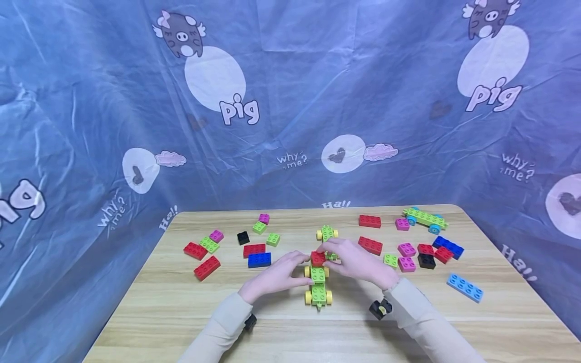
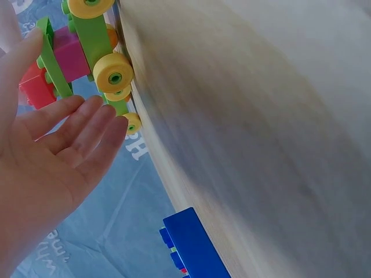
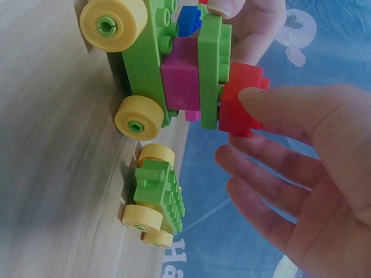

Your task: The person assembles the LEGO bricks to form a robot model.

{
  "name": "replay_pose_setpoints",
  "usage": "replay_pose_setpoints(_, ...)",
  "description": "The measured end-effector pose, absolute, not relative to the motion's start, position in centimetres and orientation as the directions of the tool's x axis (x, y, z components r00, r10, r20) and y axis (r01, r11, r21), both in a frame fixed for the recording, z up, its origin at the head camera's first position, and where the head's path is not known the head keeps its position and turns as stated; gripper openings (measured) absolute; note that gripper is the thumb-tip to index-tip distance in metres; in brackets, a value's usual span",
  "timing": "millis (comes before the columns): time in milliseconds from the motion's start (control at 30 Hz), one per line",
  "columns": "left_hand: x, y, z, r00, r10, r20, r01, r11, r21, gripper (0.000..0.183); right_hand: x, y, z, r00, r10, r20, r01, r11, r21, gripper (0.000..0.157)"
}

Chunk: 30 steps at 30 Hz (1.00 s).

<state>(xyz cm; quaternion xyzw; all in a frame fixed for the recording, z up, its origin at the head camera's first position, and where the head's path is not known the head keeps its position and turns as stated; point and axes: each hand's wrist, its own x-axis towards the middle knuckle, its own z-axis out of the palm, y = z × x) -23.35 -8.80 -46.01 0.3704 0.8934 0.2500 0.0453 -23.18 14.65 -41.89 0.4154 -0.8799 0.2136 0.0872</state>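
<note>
A green wheeled base (image 1: 319,295) with yellow wheels stands near the table's middle. On it sits a magenta brick (image 3: 181,74), which bears a flat green brick (image 3: 209,72). My left hand (image 1: 283,272) spans this flat brick from the left, thumb at its near end and index fingertip by its far end; the other fingers stay loose. With thumb and fingers, my right hand (image 1: 356,259) pinches a red brick (image 3: 240,98) on the flat brick's far end. Just beyond is a second green base (image 3: 159,188) with yellow wheels.
Red, green, magenta, black and blue bricks (image 1: 259,260) lie to the left. Several more bricks, including a long light blue one (image 1: 465,287), lie to the right. A green base with blue wheels (image 1: 425,218) stands far right. A blue printed cloth (image 1: 290,101) hangs behind the table.
</note>
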Motion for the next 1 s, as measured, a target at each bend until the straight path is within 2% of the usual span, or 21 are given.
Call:
replay_pose_setpoints(333,-23.31,-8.78,-45.74,-0.731,0.677,0.084,0.619,0.606,0.500,0.064,-23.05,14.49,-41.98,-0.648,-0.681,0.340,-0.762,0.586,-0.276,0.025)
replay_pose_setpoints(600,-23.42,-8.77,-45.70,-0.726,0.682,0.088,0.609,0.579,0.542,0.059,-23.06,14.42,-42.03,-0.671,-0.665,0.328,-0.741,0.599,-0.303,0.026)
replay_pose_setpoints(1000,-23.75,-8.57,-45.95,-0.775,0.628,0.068,0.493,0.533,0.688,0.061,-23.23,14.31,-42.07,-0.678,-0.661,0.322,-0.735,0.603,-0.310,0.026)
